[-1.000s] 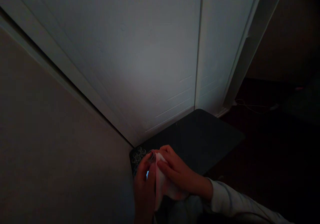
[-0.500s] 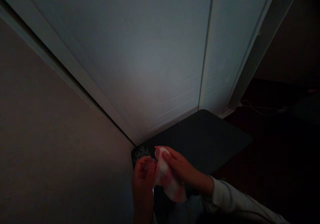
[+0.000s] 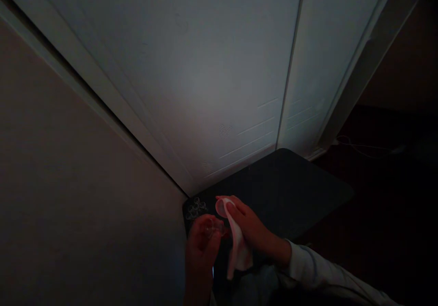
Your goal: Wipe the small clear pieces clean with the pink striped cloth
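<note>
The room is very dark. My left hand (image 3: 201, 246) is closed round a small clear glass cup (image 3: 211, 227) held over the near left corner of a dark table (image 3: 290, 192). My right hand (image 3: 251, 230) pinches a white cloth (image 3: 236, 242) that is draped over its fingers and hangs down toward me. The cloth's tip sits just right of the cup, a little apart from it. Several more small clear glasses (image 3: 194, 207) stand clustered on the table's corner just beyond my left hand.
White cupboard doors (image 3: 219, 78) rise behind the table, and a plain wall (image 3: 68, 196) runs along the left. A thin cable (image 3: 362, 145) lies on the dark floor at the right.
The cloth-covered fingers have come out of the cup and lifted slightly right. My left hand has lowered the cup a little. The view has drifted, shifting the table rightward.
</note>
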`<act>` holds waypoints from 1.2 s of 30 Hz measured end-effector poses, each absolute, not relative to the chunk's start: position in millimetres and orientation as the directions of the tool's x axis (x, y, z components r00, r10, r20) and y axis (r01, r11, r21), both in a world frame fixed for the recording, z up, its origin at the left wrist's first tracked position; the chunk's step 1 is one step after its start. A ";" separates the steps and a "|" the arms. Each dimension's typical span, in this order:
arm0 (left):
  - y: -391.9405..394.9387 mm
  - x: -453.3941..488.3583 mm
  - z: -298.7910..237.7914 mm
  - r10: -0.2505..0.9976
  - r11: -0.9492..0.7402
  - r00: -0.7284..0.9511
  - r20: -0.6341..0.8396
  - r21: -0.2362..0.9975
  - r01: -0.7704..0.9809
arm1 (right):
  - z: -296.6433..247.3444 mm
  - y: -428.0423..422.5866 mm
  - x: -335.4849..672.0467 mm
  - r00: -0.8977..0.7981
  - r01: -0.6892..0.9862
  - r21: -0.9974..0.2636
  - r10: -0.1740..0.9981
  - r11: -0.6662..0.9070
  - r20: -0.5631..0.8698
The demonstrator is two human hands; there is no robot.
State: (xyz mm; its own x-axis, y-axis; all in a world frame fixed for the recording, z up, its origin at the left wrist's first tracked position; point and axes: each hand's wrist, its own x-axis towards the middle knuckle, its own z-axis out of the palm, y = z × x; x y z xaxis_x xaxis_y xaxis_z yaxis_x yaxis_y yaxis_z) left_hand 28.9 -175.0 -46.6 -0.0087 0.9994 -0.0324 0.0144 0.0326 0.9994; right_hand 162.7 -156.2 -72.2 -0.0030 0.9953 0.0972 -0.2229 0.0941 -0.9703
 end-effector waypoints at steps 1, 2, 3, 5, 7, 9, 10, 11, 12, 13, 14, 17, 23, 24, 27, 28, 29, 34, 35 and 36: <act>-175.9 28.5 -46.5 1.000 0.026 0.010 -0.027 0.999 0.025 | -71.7 -156.1 162.7 -0.001 -0.231 -0.969 0.996 0.081 0.084; -176.7 28.3 -46.5 1.000 0.025 0.015 -0.026 0.999 0.032 | -71.4 -155.7 162.7 -0.003 -0.239 -0.969 0.998 0.067 0.070; -177.2 28.4 -46.6 1.000 0.028 0.012 -0.029 0.999 0.036 | -71.5 -155.2 162.7 -0.005 -0.246 -0.968 0.998 0.055 0.058; -177.3 29.6 -47.5 1.000 0.032 0.001 -0.032 0.999 0.037 | -72.6 -153.7 162.3 -0.017 -0.276 -0.960 0.999 0.044 0.051; -176.1 31.7 -49.2 0.999 0.035 -0.013 -0.035 0.999 0.031 | -74.7 -152.1 161.6 -0.044 -0.332 -0.943 0.998 0.037 0.055; -174.3 33.7 -51.4 0.999 0.029 -0.039 -0.028 0.999 0.022 | -76.3 -151.2 161.2 -0.086 -0.376 -0.926 0.995 0.018 0.054; -173.4 34.2 -52.7 0.998 0.023 -0.054 -0.022 1.000 0.021 | -76.7 -151.1 161.2 -0.105 -0.380 -0.925 0.993 0.012 0.056; -172.6 34.1 -54.4 0.998 0.017 -0.062 -0.016 0.999 0.028 | -76.8 -151.2 161.5 -0.120 -0.374 -0.927 0.991 0.012 0.061; -171.8 33.5 -56.4 0.998 0.006 -0.063 -0.004 0.999 0.041 | -76.5 -151.6 161.8 -0.134 -0.366 -0.931 0.989 0.013 0.066; -171.2 32.2 -58.8 0.998 -0.008 -0.063 0.012 0.998 0.064 | -76.1 -152.2 162.3 -0.142 -0.361 -0.933 0.988 0.013 0.068; -170.6 30.5 -61.2 0.997 -0.021 -0.068 0.027 0.995 0.096 | -75.6 -152.8 162.7 -0.149 -0.356 -0.934 0.986 0.011 0.069; -169.4 25.3 -67.6 0.992 -0.030 -0.118 0.054 0.980 0.198 | -74.6 -155.0 163.6 -0.158 -0.337 -0.942 0.986 0.001 0.058; -171.9 29.6 -65.3 0.997 0.008 -0.078 0.008 0.979 0.202 | -75.1 -158.7 164.9 -0.060 -0.249 -0.968 0.997 0.024 0.040; -172.7 31.0 -64.5 0.998 0.000 -0.063 0.013 0.979 0.203 | -74.7 -159.4 165.3 -0.051 -0.244 -0.970 0.998 0.020 0.034; -174.6 32.7 -64.2 0.998 -0.036 -0.039 0.046 0.973 0.229 | -73.2 -161.5 166.3 -0.036 -0.232 -0.973 0.999 0.014 0.023; -175.0 32.7 -64.7 0.998 -0.048 -0.034 0.058 0.970 0.239 | -72.8 -162.3 166.6 -0.033 -0.228 -0.974 0.999 0.015 0.023; -175.4 32.5 -65.1 0.997 -0.056 -0.027 0.065 0.967 0.247 | -72.7 -163.0 166.9 -0.033 -0.226 -0.974 0.999 0.015 0.023; -178.3 33.5 -63.5 0.997 -0.067 -0.025 0.076 0.960 0.271 | -73.0 -166.5 168.5 -0.030 -0.209 -0.977 0.999 0.037 0.044; -179.2 34.3 -62.3 0.997 -0.065 -0.031 0.076 0.960 0.271 | -72.5 -167.0 168.8 -0.030 -0.193 -0.980 0.998 0.046 0.052; -180.1 35.2 -61.2 0.996 -0.064 -0.038 0.077 0.960 0.271 | -71.6 -167.4 169.2 -0.036 -0.177 -0.983 0.998 0.050 0.057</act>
State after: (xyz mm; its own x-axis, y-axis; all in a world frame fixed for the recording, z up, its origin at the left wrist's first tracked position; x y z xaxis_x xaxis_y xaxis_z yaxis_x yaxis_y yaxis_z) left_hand 35.2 -180.1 -61.2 -0.0382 0.9963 0.0772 0.2709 -0.0640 0.9605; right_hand 169.2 -167.4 -71.6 -0.0359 0.9977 0.0573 -0.1772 0.0500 -0.9829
